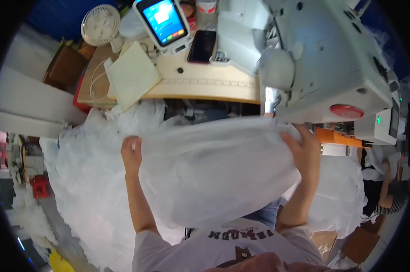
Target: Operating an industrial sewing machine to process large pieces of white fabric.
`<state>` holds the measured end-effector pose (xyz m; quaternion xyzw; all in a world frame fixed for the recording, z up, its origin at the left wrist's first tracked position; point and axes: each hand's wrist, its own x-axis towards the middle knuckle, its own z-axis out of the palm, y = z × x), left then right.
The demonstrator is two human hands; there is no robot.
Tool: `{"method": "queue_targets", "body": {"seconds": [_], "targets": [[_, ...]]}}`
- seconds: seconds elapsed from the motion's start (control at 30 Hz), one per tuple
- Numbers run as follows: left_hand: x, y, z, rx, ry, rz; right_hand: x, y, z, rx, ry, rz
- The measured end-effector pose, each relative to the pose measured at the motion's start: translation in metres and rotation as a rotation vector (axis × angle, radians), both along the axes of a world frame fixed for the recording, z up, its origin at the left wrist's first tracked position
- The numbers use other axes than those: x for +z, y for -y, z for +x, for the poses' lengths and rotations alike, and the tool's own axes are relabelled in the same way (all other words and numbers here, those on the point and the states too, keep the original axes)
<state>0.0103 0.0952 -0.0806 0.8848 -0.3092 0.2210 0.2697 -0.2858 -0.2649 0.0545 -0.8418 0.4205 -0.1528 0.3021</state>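
The white fabric piece (214, 172) is held spread between the left hand (131, 154) and right hand (304, 152), each closed on its upper edge, long axis left-to-right, right hand nearer the sewing machine (322, 59).

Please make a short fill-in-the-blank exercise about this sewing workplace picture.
1. Both hands, the left hand and the right hand, hold up a sheet of ____ fabric.
2. The dark phone lies to the ____ of the lit tablet screen.
3. The small white ____ stands on the tabletop to the left of the tablet screen.

Missing words: white; right; fan
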Motion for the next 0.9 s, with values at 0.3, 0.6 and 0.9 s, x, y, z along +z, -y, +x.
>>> {"method": "queue_targets", "body": {"seconds": [0.3,0.6,0.9], "targets": [[0.040,0.009,0.002,-0.139,-1.173,-0.559,-0.049,0.045,-0.084,-0.035,-0.094,-0.304],[0.067,0.037,-0.036,-0.009,0.089,0.015,-0.022,0.019,-0.038,-0.153,0.369,-0.485],[0.089,0.046,-0.046,0.031,-0.328,-0.299,-0.003,0.051,-0.093,-0.003,0.090,0.050]]}}
